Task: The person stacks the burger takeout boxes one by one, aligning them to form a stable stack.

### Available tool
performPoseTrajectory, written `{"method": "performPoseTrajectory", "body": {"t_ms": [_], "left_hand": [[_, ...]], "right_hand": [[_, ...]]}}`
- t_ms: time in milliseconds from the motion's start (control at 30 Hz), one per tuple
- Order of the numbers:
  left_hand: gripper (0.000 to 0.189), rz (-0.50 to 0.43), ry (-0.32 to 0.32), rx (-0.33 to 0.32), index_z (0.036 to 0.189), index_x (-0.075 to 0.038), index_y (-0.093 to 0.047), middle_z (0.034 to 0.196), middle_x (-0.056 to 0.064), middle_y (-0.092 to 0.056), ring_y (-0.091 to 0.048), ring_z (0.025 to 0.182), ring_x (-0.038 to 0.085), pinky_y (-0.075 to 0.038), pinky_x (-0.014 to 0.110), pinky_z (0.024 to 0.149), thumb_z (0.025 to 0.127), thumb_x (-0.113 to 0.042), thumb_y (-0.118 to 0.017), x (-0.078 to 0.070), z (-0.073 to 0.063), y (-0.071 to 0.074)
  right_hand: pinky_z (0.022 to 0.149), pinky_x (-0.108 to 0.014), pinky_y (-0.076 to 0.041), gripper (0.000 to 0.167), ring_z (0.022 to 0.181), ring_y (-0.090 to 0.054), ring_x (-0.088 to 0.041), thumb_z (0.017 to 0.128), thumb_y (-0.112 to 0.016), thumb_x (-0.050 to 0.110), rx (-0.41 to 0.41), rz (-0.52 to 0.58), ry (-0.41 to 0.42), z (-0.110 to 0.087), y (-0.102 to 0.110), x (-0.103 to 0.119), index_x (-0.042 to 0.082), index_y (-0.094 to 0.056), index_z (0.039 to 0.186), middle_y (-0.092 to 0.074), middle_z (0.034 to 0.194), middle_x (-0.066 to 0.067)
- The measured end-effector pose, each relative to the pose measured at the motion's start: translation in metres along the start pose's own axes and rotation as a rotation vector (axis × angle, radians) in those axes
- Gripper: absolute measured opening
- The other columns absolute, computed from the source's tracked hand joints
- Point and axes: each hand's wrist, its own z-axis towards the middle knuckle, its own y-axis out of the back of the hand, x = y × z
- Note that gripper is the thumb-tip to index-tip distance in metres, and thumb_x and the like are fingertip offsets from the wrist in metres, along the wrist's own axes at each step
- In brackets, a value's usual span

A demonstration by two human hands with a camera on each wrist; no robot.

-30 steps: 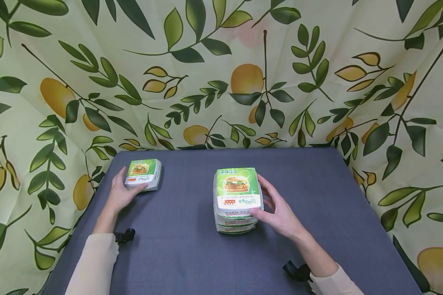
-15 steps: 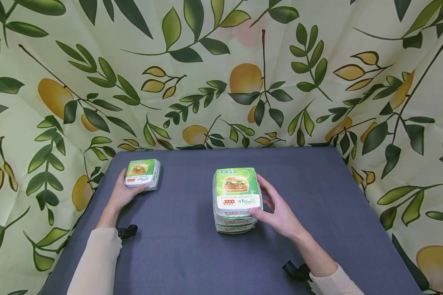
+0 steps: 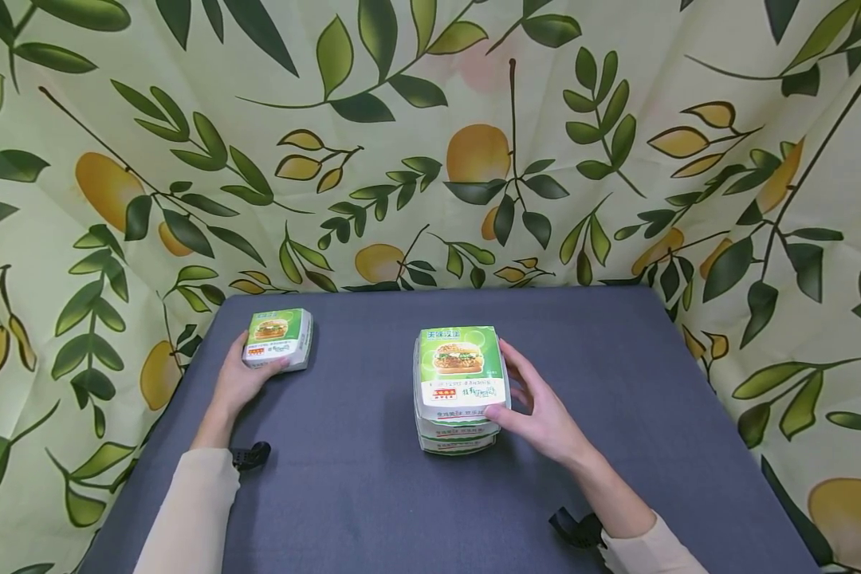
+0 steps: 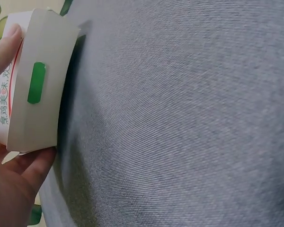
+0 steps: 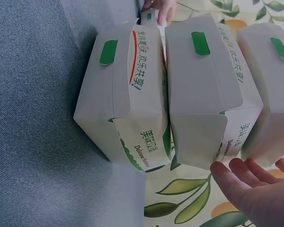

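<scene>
In the head view, a stack of three white-and-green burger boxes (image 3: pixel 462 387) stands right of the table's middle. My right hand (image 3: pixel 538 410) holds the top box at its right side, its thumb at the front corner and fingers along the side. The right wrist view shows fingertips (image 5: pixel 222 172) by the upper boxes. At the far left, my left hand (image 3: pixel 238 383) grips a single burger box (image 3: pixel 278 335), thumb across the front and fingers at its left side. In the left wrist view, that box (image 4: pixel 47 90) lies close to the table; whether it touches is unclear.
A dark blue-grey cloth covers the table (image 3: pixel 344 494). Behind and at both sides hangs a leaf-and-fruit patterned curtain (image 3: pixel 416 215). Black straps (image 3: pixel 577 528) are worn at the wrists.
My left hand has shifted slightly around the single box, with less of its fingers showing, and the left sleeve has moved a little right. The right hand and the stack stay still.
</scene>
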Motion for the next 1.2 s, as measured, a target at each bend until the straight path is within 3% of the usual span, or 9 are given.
{"method": "performPoseTrajectory", "body": {"t_ms": [633, 767, 1033, 1200], "left_hand": [[0.115, 0.037, -0.08, -0.043, 0.162, -0.002, -0.011, 0.162, 0.028, -0.023, -0.025, 0.147, 0.047, -0.021, 0.063, 0.116, 0.084, -0.048, -0.082, -0.018, -0.019, -0.007], [0.116, 0.032, -0.09, -0.043, 0.163, -0.003, -0.01, 0.163, 0.027, -0.021, -0.024, 0.147, 0.047, -0.021, 0.065, 0.115, 0.084, -0.05, -0.081, -0.029, -0.025, -0.006], [0.114, 0.043, -0.17, -0.056, 0.163, -0.004, -0.013, 0.161, 0.027, -0.025, -0.028, 0.144, 0.047, -0.026, 0.065, 0.112, 0.084, -0.049, -0.082, -0.056, -0.034, -0.003], [0.114, 0.054, -0.18, -0.057, 0.163, -0.006, -0.014, 0.159, 0.027, -0.029, -0.032, 0.141, 0.046, -0.028, 0.064, 0.111, 0.083, -0.051, -0.081, -0.068, -0.039, -0.001]], "right_hand": [[0.108, -0.018, -0.035, 0.09, 0.141, -0.036, -0.028, 0.092, -0.073, 0.016, 0.004, 0.013, 0.017, 0.0, -0.002, -0.002, 0.016, -0.018, 0.163, -0.032, 0.16, -0.009], [0.108, -0.017, -0.035, 0.09, 0.141, -0.036, -0.029, 0.092, -0.073, 0.016, 0.005, 0.011, 0.013, 0.0, -0.003, -0.002, 0.017, -0.018, 0.163, -0.032, 0.16, -0.009], [0.108, -0.017, -0.035, 0.091, 0.14, -0.037, -0.029, 0.092, -0.073, 0.016, 0.001, 0.013, 0.014, 0.001, -0.003, -0.002, 0.015, -0.018, 0.163, -0.034, 0.158, -0.009], [0.108, -0.017, -0.035, 0.091, 0.139, -0.037, -0.028, 0.092, -0.073, 0.017, -0.003, 0.009, 0.011, 0.002, -0.003, -0.002, 0.014, -0.018, 0.164, -0.036, 0.157, -0.008]]}}
